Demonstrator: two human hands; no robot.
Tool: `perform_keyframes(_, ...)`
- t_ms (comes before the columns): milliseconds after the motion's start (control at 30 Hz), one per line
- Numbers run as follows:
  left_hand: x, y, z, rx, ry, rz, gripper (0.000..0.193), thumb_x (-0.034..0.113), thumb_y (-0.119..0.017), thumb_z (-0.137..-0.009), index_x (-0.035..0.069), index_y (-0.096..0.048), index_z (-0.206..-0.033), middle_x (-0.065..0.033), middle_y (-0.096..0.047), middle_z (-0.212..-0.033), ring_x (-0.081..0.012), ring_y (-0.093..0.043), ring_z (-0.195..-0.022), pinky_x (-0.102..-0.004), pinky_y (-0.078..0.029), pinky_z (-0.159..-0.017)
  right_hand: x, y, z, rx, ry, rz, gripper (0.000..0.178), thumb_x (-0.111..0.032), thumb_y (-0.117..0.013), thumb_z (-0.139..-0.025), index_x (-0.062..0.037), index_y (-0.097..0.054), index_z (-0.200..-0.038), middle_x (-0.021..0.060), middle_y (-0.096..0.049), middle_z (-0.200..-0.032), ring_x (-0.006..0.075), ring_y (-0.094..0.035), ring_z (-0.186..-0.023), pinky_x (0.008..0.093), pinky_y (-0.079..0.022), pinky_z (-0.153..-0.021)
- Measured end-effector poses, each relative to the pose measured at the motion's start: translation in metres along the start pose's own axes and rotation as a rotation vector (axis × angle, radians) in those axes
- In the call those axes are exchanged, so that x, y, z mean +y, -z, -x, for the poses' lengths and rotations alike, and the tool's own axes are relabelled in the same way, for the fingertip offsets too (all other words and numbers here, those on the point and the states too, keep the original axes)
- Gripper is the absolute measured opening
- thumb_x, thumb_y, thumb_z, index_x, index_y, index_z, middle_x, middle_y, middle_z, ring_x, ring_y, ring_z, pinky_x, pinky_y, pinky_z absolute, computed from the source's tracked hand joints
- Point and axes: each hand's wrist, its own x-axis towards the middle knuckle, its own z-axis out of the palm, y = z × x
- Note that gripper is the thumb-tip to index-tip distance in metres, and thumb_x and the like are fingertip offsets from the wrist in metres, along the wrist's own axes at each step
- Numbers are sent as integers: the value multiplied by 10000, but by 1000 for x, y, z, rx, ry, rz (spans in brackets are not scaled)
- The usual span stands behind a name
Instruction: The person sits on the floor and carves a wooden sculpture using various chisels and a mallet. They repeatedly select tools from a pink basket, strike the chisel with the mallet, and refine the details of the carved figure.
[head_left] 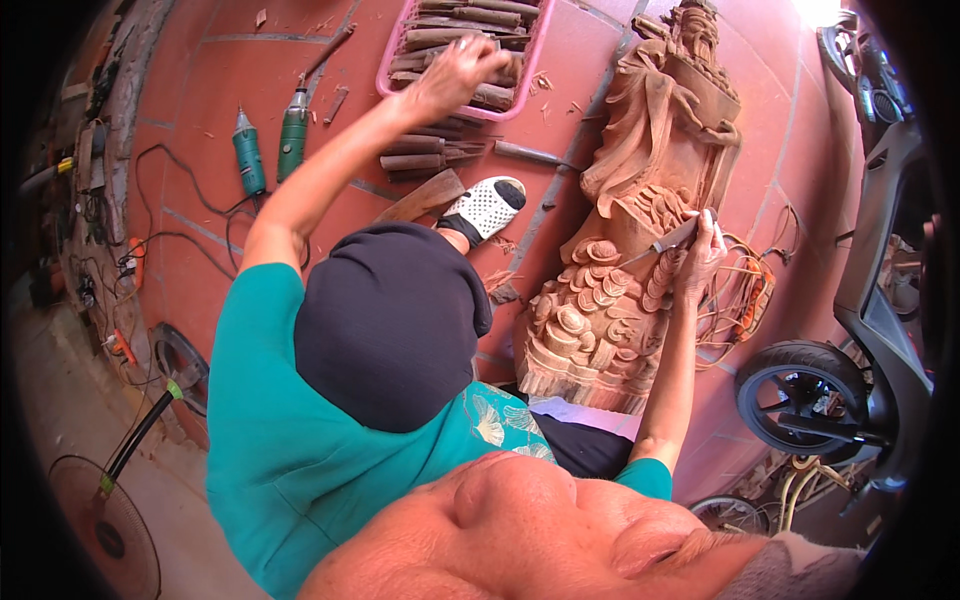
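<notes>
My right hand (pixel 704 250) is closed around the dark handle of a chisel (pixel 672 236). Its thin blade reaches down left over the lower part of a carved wooden statue (pixel 640 150), a robed, bearded figure lying on the floor, with clusters of round carved shapes at its base. Far left of the statue, my left hand (pixel 455 78) hovers above a pink basket (pixel 522 90) filled with wooden-handled carving tools (pixel 430 38). Its fingers are loosely bent and nothing shows in them.
More carving tools (pixel 415 160) and one loose chisel (pixel 530 153) lie by my white shoe (pixel 487 207). Two green power tools (pixel 293 135) with cords rest at left. A fan (pixel 105 530) stands lower left, an orange power strip (pixel 757 300) and a motorbike (pixel 805 395) at right.
</notes>
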Motion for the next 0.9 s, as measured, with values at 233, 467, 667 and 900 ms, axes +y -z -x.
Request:
perform_keyframes(233,-127,-57,-101,-36,-22,-243,609,214,-752,-739,111,-536,-1299,-200,-547,-1191,-370,-538,-1111,-491,-465,-925,5,-5,-2,-30,-20,-55,345,-284,-573,-1009,-2,-726,-882,-35,-567,-734,66,-470,-689,238,-358,-629)
perform_keyframes(467,-80,-62,-68,111,181,-261,487,154,-714,-770,95,-571,-1231,-163,-544,-1167,-363,-509,-1117,-505,-400,-955,6,1,0,-1,-23,-40,339,-296,-577,-1011,-23,-728,-879,-45,-561,-720,50,-449,-660,228,-327,-602)
perform_keyframes(667,-54,-49,-8,131,212,-257,340,85,-604,-895,99,-624,-1234,-107,-608,-1212,-310,-553,-1143,-442,-462,-953,7,1,0,0,-42,-56,347,-300,-579,-1009,-11,-725,-885,-33,-574,-751,59,-474,-692,234,-365,-635)
perform_keyframes(900,-11,11,86,114,466,152,155,67,-648,-898,23,-680,-1043,-114,-684,-1021,-306,-628,-997,-399,-499,-898,2,1,0,-9,26,33,346,-291,-578,-1007,-2,-728,-890,-27,-575,-767,60,-473,-704,236,-369,-642)
